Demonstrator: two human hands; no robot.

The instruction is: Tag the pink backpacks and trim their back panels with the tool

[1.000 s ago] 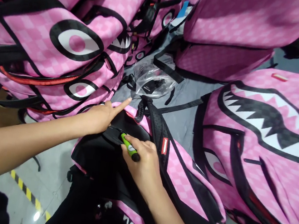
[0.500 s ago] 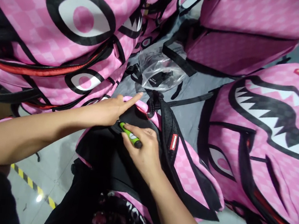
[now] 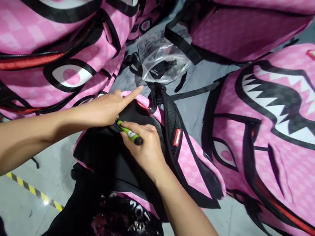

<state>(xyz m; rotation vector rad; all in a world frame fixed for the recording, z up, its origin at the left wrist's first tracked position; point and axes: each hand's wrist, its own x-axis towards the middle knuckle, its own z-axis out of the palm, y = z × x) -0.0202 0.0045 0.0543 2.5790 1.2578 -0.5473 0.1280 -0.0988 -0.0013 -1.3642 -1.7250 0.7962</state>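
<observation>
The right hand (image 3: 145, 150) grips a green pen (image 3: 129, 132) between thumb and fingers, its tip down against the black panel (image 3: 113, 158) of a backpack (image 3: 186, 163). The pen is short, bright green with a white band near the middle and a black end that sticks out over the knuckles. The left hand (image 3: 106, 106) lies flat on the same backpack just beside the pen tip, holding nothing, with its forefinger stretched out along the pink top edge.

The backpack lies back-side up in front of the person, between both forearms. Its back is black; the rim and side are pink with a faint checker pattern. A black mesh strap (image 3: 173, 127) runs down its right side and bears a small red label (image 3: 177, 137). At the top, a black handle loop sits just past the left forefinger.

Beyond the loop lies a clear plastic bag (image 3: 161, 59) with black parts inside, on a grey surface (image 3: 195, 107). All around are more pink bags (image 3: 284, 125) printed with white shark teeth, black outlines and large eyes; the pile (image 3: 42, 33) to the left shows red piping. Below the left arm the grey floor (image 3: 19, 208) carries a strip of yellow-and-black tape (image 3: 34, 196).
</observation>
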